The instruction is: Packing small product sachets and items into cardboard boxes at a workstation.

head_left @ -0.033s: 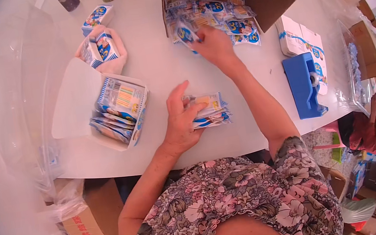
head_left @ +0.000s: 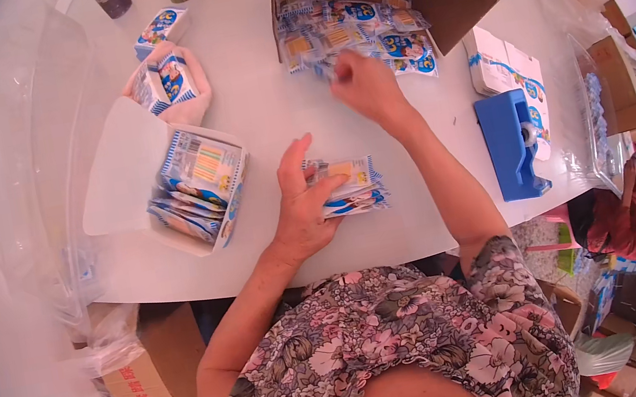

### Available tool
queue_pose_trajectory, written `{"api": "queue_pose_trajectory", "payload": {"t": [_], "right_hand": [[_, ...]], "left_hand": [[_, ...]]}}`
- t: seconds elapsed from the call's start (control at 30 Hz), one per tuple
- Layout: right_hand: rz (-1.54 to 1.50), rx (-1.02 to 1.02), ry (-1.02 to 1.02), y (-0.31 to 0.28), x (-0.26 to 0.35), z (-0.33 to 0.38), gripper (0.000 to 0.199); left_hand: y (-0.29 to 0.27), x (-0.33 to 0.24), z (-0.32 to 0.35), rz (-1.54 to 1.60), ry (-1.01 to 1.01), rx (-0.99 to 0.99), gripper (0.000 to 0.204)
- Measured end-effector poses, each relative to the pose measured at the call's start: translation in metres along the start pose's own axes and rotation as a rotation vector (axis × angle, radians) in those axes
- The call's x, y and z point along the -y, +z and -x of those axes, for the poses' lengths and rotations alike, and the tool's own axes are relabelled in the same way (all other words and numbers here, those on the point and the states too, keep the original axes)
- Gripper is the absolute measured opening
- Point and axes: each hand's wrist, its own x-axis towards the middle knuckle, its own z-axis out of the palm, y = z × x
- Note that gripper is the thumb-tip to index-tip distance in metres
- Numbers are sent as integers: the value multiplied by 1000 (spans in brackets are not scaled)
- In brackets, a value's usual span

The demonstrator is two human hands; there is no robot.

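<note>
Works at a white bench [head_left: 392,241], with a blue-topped cardboard carton [head_left: 450,8] lying mouth toward the body, presumably for easy reaching, an open white box [head_left: 228,139] at left, likely angled to face the work, and a blue tape dispenser [head_left: 507,146] at right, apparently parked clear of the forearms. Reaches the right hand [head_left: 368,87] to the carton's mouth, fingers curled but too blurred to tell whether holding anything, while gripping in the left hand [head_left: 305,209] a stack of striped sachets [head_left: 360,196], probably to keep the edges together.
</note>
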Motion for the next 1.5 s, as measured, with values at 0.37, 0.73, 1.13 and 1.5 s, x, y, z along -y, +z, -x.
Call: {"api": "queue_pose_trajectory", "payload": {"t": [0.37,0.73,1.13,1.5], "right_hand": [[399,-289,-513,-7,-75,-58,35],[126,169,-522,-18,-33,66,42],[-142,33,-323,-10,-43,88,26],[204,-41,-365,-15,-46,-38,21]], "left_hand": [[-4,-2,-5,-134,55,163,53],[-6,9,2,24,211,213,55],[-7,-11,14,-42,120,124,59],[-2,-5,19,-15,133,191,58]]}}
